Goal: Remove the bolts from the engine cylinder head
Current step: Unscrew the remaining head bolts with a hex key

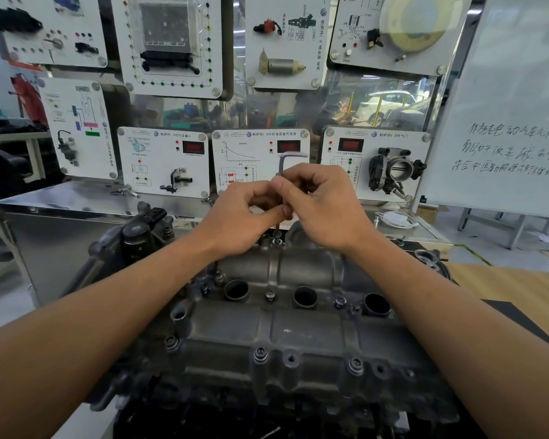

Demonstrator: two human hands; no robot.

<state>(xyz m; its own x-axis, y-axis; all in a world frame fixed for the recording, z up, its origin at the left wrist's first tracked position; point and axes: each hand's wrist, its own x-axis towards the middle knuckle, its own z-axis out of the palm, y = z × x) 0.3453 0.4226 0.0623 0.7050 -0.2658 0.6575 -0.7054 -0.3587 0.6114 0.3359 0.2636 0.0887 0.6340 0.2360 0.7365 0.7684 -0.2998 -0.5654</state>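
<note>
Two hands meet over the far edge of the engine head (301, 331). The left hand (244, 217) and the right hand (324, 207) both pinch one thin bent key (281, 164) with curled fingers and thumbs, so neither hand is free. The key stands almost straight up and down. Its long part runs from the hands down to the far bolt (278, 241) at the back edge of the engine head. Its short part sticks out at the top and points to the right. The tip looks like it sits in the far bolt, but that spot is small and dark, so I cannot be sure.

To do this step well, hold the key straight over the bolt and press down a little so the tip sits deep. If the key leans, the tip can slip and chew up the bolt. Rolling the long part between the fingers spins the bolt fast (this only works once the bolt is loose). If it feels stuck, the short part makes a good handle. One hand should be ready to catch the bolt so it does not fall into the round holes (305, 297) close by.

The engine head lies flat, with its long side going from left to right in front of the person. More bolts sit in it, such as the middle bolt (270, 294) and the near bolt (260, 353), so I think a lot of the job is left.
</note>
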